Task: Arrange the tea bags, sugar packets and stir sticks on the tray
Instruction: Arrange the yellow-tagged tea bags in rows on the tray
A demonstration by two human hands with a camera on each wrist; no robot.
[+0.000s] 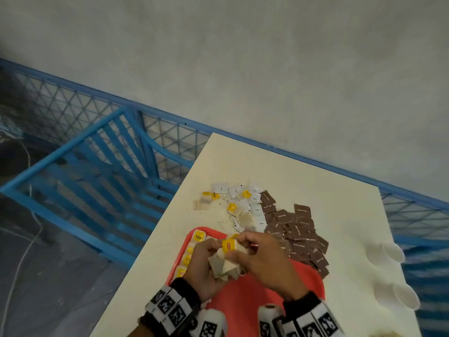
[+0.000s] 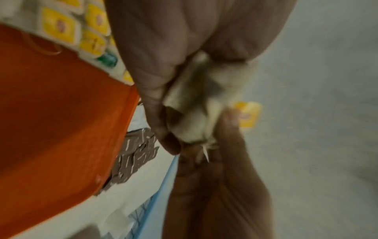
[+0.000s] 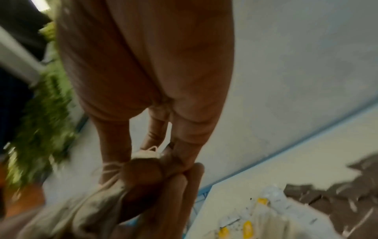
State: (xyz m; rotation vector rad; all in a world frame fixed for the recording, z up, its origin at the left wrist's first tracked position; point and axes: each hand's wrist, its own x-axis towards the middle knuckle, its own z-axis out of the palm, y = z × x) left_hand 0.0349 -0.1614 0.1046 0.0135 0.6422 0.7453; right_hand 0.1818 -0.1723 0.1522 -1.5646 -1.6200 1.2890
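Note:
Above the red tray (image 1: 245, 297), both hands hold a bunch of beige tea bags (image 1: 224, 266) with a yellow tag (image 1: 229, 246). My left hand (image 1: 202, 263) cups the bunch from the left; the bags (image 2: 194, 103) lie in its curled fingers. My right hand (image 1: 262, 259) pinches the bunch at its top, where string and paper (image 3: 147, 153) show between thumb and fingers. A row of yellow-tagged tea bags (image 1: 192, 254) lies along the tray's left edge. Loose tea bags and white sugar packets (image 1: 243, 203) lie beyond the tray, brown sugar packets (image 1: 298, 232) to their right.
The cream table (image 1: 340, 215) ends close on the left and far side, with a blue mesh railing (image 1: 102, 152) and grey wall behind. Two white paper cups (image 1: 393, 251) lie near the table's right edge. Spilled tea grains (image 1: 226, 220) dot the table.

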